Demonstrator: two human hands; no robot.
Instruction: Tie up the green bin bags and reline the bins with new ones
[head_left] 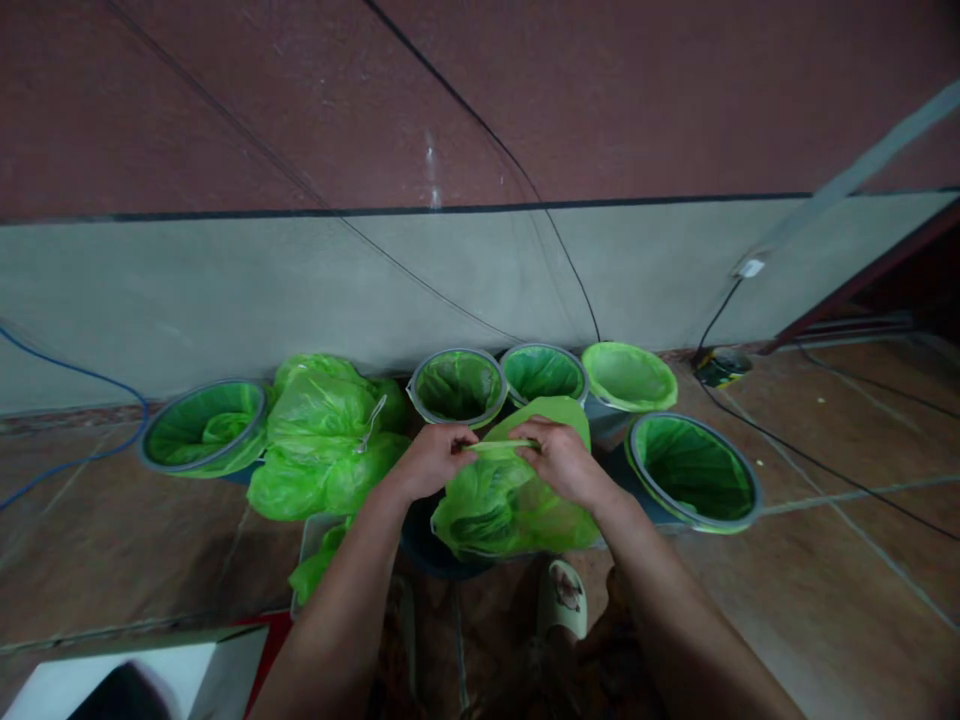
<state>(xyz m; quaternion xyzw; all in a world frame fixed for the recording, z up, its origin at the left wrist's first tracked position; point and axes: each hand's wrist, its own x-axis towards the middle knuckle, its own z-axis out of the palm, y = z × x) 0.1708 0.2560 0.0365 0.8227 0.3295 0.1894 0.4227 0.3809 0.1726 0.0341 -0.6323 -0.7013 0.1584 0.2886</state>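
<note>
My left hand (pixel 437 460) and my right hand (pixel 561 458) are both closed on a thin green plastic bag (pixel 517 515). A rolled or folded strip of it is pulled taut between my fingers, and the rest hangs loosely below. Under the bag, partly hidden by it and my left arm, is a dark bin (pixel 431 545). Just behind my hands stand a grey-rimmed bin (pixel 459 412) and a second lined bin (pixel 545 347), both with green liners. To the right of my right hand is another lined bin (pixel 694 418).
Stuffed green bags (pixel 322 440) are piled at left beside a lined bin (pixel 202 384). Another bin (pixel 628 405) stands against the wall (pixel 225 300). A small can (pixel 724 367) and a black cable (pixel 817 460) lie right. A white box (pixel 180 670) is at lower left.
</note>
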